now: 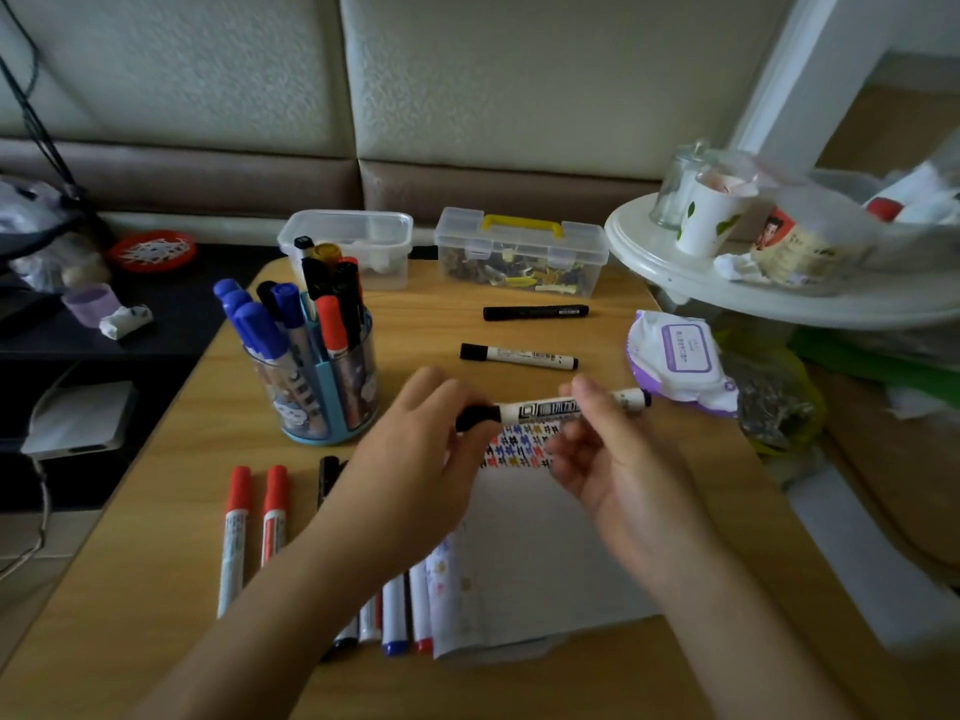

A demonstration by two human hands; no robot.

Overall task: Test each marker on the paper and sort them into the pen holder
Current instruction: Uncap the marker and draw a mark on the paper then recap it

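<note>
I hold a black-capped white marker (540, 409) level above the paper (535, 558). My left hand (415, 459) grips its black cap end, and my right hand (602, 449) pinches the barrel near the middle. Rows of coloured test marks (514, 449) run across the paper's far edge. The pen holder (322, 387), clear with a blue base, stands left of centre and holds several blue, black and red markers. Two red-capped markers (254, 522) lie at the left. More markers (395, 610) lie partly hidden under my left forearm. Two black markers (519, 354) (535, 312) lie further back.
Two clear plastic boxes (358, 241) (519, 257) stand at the wooden table's far edge (156, 537). A wet-wipes pack (675, 356) lies at the right. A white round shelf (753, 283) with cups and jars overhangs the right corner. A dark side table (156, 314) sits to the left.
</note>
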